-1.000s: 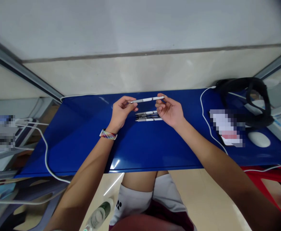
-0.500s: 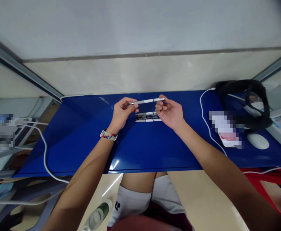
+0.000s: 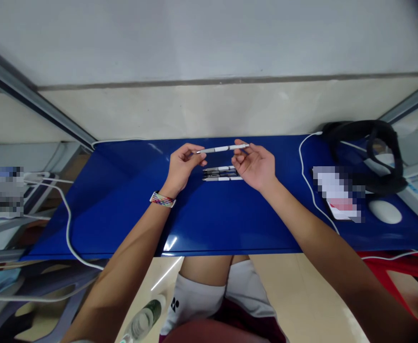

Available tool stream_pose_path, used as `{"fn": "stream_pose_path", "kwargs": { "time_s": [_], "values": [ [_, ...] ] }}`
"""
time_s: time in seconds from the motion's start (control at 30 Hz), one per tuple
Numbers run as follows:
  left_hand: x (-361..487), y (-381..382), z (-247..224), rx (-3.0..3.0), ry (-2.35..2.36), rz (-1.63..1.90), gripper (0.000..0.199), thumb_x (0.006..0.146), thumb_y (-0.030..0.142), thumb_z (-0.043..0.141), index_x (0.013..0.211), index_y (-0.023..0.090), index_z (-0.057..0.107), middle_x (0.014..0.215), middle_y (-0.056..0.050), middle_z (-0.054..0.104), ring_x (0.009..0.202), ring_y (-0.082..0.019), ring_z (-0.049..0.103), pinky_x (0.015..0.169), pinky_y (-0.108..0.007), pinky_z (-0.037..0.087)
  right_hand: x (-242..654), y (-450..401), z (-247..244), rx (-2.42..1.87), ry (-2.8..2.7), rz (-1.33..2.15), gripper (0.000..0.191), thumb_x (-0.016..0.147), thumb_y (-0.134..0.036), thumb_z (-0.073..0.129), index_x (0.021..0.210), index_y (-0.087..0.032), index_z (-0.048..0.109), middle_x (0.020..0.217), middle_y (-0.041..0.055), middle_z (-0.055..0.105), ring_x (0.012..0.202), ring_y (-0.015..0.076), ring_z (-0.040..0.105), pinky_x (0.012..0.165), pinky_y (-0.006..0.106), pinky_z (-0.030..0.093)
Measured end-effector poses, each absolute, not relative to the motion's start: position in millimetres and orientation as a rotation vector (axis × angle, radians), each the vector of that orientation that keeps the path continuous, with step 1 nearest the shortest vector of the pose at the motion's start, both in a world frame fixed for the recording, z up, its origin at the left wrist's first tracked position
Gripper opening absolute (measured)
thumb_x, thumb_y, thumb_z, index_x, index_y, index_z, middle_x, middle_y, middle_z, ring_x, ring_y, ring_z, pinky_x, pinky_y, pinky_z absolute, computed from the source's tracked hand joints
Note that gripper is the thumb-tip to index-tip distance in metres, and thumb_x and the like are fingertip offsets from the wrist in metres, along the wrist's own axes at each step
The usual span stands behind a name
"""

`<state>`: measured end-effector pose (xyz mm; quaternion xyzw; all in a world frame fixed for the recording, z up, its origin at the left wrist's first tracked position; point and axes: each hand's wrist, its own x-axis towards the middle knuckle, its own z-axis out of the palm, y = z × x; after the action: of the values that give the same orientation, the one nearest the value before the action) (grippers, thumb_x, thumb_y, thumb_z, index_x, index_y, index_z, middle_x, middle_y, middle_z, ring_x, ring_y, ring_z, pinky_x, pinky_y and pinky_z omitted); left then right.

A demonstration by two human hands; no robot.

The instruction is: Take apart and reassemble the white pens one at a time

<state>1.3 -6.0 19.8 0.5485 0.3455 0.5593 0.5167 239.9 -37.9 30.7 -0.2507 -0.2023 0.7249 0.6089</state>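
A white and grey pen (image 3: 223, 148) is held level above the blue table, its right end slightly higher. My left hand (image 3: 183, 164) pinches the pen near its pointed grey tip. At the other end, my right hand (image 3: 257, 164) has its fingers around the push-button end, palm partly turned up. Below the held pen, several similar pens (image 3: 219, 178) lie side by side on the table, tips to the left. My right hand hides their right ends.
The blue table (image 3: 123, 200) meets a pale wall. To the right are a black headset strap (image 3: 364, 126), a blurred-out phone (image 3: 337, 193), a white mouse (image 3: 385, 212) and a white cable (image 3: 303, 176). A plastic bottle (image 3: 144, 319) stands below, left of my legs.
The pen's right end has risen a little, so it tilts more. My right hand has shifted slightly right and its fingers have moved on the button end. My left hand keeps its pinch.
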Motion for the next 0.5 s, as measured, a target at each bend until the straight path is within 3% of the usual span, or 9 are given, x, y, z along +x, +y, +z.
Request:
{"fn": "stream_pose_path", "kwargs": {
  "time_s": [0.13, 0.5],
  "values": [
    [1.9, -6.4, 19.3, 1.319, 0.823, 1.335, 0.03, 0.079, 0.034, 0.098, 0.098, 0.02, 0.08, 0.081, 0.0, 0.075, 0.067, -0.012, 0.073, 0.069, -0.026, 0.062, 241.1, -36.6, 29.2, -0.601, -0.475, 1.656, 0.014, 0.097, -0.025, 0.068, 0.106, -0.018, 0.076, 0.077, 0.0018, 0.079, 0.065, 0.0136, 0.071, 0.088, 0.033, 0.07],
    [2.2, -5.5, 16.5, 1.317, 0.832, 1.345, 0.03, 0.077, 0.035, 0.099, 0.096, 0.02, 0.081, 0.078, 0.001, 0.075, 0.065, -0.011, 0.072, 0.067, -0.025, 0.06, 240.2, -35.3, 28.3, -0.601, -0.405, 1.656, 0.021, 0.1, -0.02, 0.06, 0.111, -0.019, 0.078, 0.088, 0.0028, 0.085, 0.073, 0.0146, 0.079, 0.089, 0.031, 0.071]
  ]
}}
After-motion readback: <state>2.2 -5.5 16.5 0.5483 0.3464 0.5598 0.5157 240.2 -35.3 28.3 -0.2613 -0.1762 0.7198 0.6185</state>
